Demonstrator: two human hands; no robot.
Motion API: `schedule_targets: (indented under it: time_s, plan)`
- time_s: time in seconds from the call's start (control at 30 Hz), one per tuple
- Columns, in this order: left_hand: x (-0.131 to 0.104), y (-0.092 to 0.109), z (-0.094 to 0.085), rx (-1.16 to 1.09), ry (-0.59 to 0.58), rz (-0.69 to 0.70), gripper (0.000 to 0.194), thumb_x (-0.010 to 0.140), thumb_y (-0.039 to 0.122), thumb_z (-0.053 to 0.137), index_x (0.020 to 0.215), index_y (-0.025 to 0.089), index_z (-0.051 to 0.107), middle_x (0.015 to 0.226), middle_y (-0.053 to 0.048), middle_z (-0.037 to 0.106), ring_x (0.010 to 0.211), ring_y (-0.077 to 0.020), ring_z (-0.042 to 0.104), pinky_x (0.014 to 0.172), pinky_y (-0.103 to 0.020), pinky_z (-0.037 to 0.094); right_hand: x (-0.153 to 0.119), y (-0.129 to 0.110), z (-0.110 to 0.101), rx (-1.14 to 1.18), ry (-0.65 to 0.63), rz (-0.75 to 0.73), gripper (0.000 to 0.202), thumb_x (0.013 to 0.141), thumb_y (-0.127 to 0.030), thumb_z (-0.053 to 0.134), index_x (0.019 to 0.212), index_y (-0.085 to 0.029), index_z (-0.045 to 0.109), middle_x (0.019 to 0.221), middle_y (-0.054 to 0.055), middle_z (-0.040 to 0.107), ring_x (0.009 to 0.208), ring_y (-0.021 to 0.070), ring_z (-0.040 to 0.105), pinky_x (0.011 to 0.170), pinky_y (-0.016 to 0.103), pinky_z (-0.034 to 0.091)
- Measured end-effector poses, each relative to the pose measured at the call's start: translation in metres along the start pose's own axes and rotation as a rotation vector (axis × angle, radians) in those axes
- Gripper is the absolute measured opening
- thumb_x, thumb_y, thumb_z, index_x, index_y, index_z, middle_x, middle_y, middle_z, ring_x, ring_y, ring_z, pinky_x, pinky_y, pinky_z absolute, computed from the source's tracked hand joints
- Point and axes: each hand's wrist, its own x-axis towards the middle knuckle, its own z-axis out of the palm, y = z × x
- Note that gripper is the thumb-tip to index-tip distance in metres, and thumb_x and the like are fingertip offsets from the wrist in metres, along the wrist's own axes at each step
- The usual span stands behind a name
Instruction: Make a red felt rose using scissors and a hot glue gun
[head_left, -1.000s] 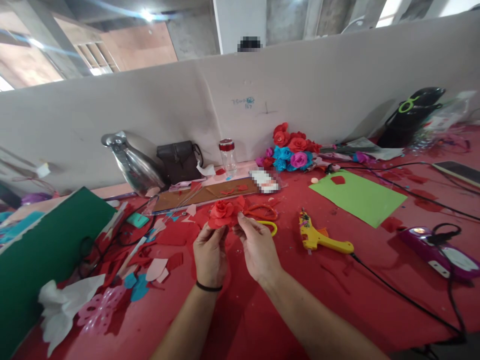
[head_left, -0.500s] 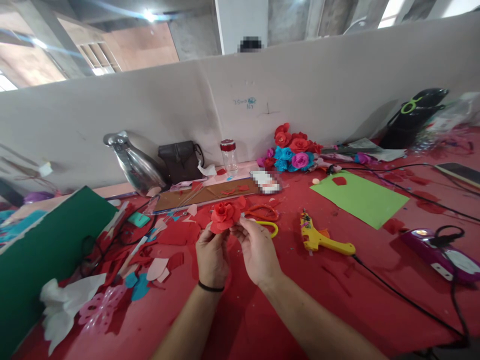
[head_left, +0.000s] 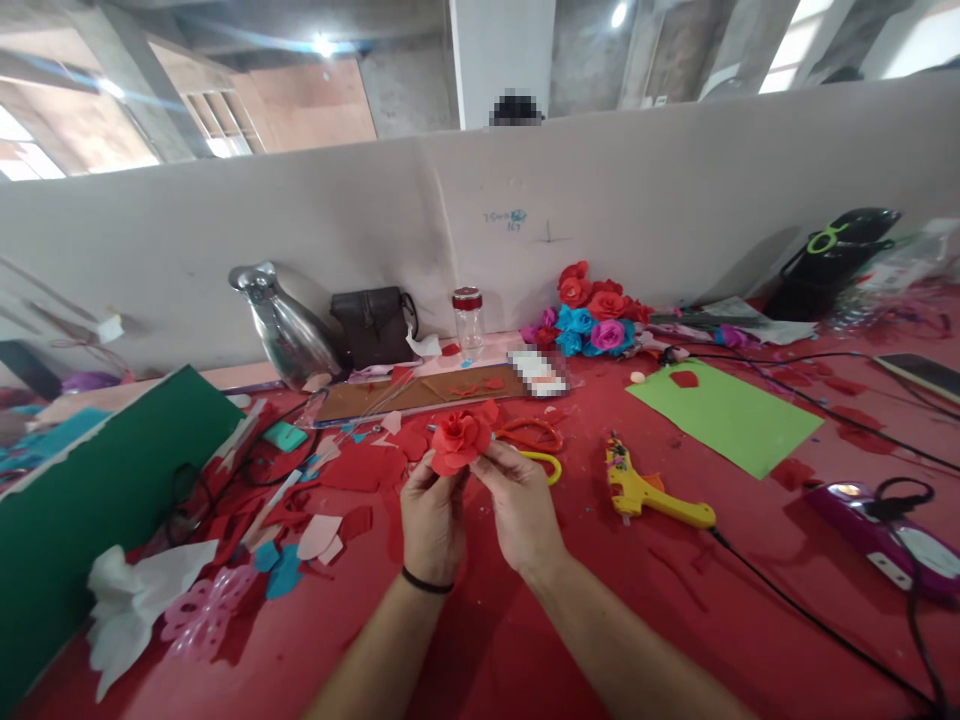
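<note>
A red paper rose (head_left: 459,440) with layered petals is held up above the red table (head_left: 517,650). My left hand (head_left: 433,515) grips it from below, thumb and fingers closed at its base. My right hand (head_left: 517,505) pinches the lower right edge of its petals; the fingertips are partly hidden. Just behind my right hand lie scissors with orange and yellow handles (head_left: 551,468), their blades mostly covered. To the right of my hands rests a yellow hot glue gun (head_left: 652,492), its nozzle pointing away and its cord trailing to the lower right.
Red, pink and blue paper scraps (head_left: 352,468) litter the left side beside a green board (head_left: 127,510). Along the partition stand a steel flask (head_left: 289,330), a dark bag (head_left: 376,330), a glass jar (head_left: 469,325) and a paper-flower bunch (head_left: 596,318). A green sheet (head_left: 735,415) and purple power strip (head_left: 885,540) lie right.
The whole view has shifted slightly, so things appear a little lower and to the right. Both hands still hold the rose, and its bloom has tilted slightly. The scissors and glue gun stay put.
</note>
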Motion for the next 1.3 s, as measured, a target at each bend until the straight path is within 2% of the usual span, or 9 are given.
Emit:
schedule_targets:
  time_s: [0.23,0.37,0.5,0.67,0.8,0.97,1.13,1.3]
  plan:
    - [-0.005,0.0,0.002,-0.016,-0.022,-0.003,0.015,0.052,0.009,0.076,0.063,0.017,0.07,0.07,0.001,0.068,0.068,-0.0097,0.06,0.069,-0.021,0.049,-0.001,0.003,-0.004,-0.153,0.05,-0.059,0.015,0.07,-0.022,0.068,0.082,-0.025,0.076,0.085,0.001,0.072,0.084,0.0187,0.059,0.084,0.032,0.044]
    - [-0.006,0.001,0.003,-0.056,-0.018,-0.039,0.019,0.047,0.008,0.077,0.062,0.017,0.07,0.068,0.001,0.068,0.066,-0.0093,0.061,0.067,-0.02,0.049,-0.001,0.005,-0.005,-0.151,0.065,-0.067,0.014,0.07,-0.021,0.068,0.082,-0.023,0.076,0.085,0.001,0.072,0.084,0.0185,0.059,0.082,0.032,0.045]
    - [-0.007,0.002,0.003,-0.051,-0.051,-0.06,0.018,0.048,0.013,0.079,0.062,0.017,0.069,0.066,0.001,0.069,0.065,-0.0103,0.062,0.069,-0.022,0.05,-0.003,0.008,-0.004,-0.12,0.074,-0.075,0.011,0.069,-0.022,0.069,0.078,-0.022,0.074,0.083,0.001,0.071,0.08,0.0183,0.06,0.077,0.031,0.048]
    - [-0.007,0.004,0.003,-0.035,-0.081,-0.049,0.019,0.047,0.013,0.081,0.062,0.017,0.07,0.066,0.001,0.07,0.064,-0.0093,0.061,0.067,-0.02,0.049,-0.004,0.007,-0.005,-0.183,0.102,-0.119,0.006,0.068,-0.024,0.07,0.072,-0.02,0.072,0.077,0.001,0.07,0.076,0.0181,0.061,0.075,0.031,0.049]
    - [-0.005,0.008,0.003,-0.041,-0.086,-0.099,0.019,0.046,0.012,0.081,0.06,0.016,0.07,0.063,0.001,0.069,0.062,-0.0097,0.06,0.063,-0.02,0.049,-0.005,0.0,-0.006,-0.296,0.059,-0.152,0.007,0.07,-0.026,0.069,0.073,-0.02,0.072,0.076,0.001,0.07,0.074,0.0181,0.061,0.071,0.03,0.049]
    - [-0.005,0.014,0.002,0.009,-0.117,-0.091,0.018,0.047,0.008,0.078,0.06,0.016,0.069,0.065,0.001,0.068,0.062,-0.0098,0.059,0.064,-0.02,0.048,-0.008,-0.005,-0.008,-0.521,0.06,-0.281,0.007,0.074,-0.023,0.065,0.072,-0.021,0.072,0.076,0.001,0.07,0.074,0.0176,0.06,0.071,0.029,0.047]
    - [-0.004,0.016,0.002,0.045,-0.131,-0.057,0.016,0.047,0.007,0.076,0.057,0.017,0.067,0.061,0.003,0.064,0.059,-0.0085,0.057,0.062,-0.019,0.047,-0.008,-0.006,-0.011,-0.649,0.068,-0.452,0.004,0.076,-0.023,0.066,0.074,-0.021,0.069,0.073,0.001,0.068,0.07,0.0161,0.06,0.068,0.028,0.047]
    - [-0.001,0.021,0.001,0.088,-0.217,-0.058,0.014,0.049,0.01,0.077,0.057,0.017,0.069,0.064,0.001,0.066,0.061,-0.0096,0.057,0.063,-0.02,0.047,-0.004,-0.011,-0.015,-0.787,0.041,-0.663,0.009,0.079,-0.017,0.062,0.07,-0.02,0.064,0.069,0.001,0.065,0.065,0.0144,0.059,0.063,0.026,0.048]
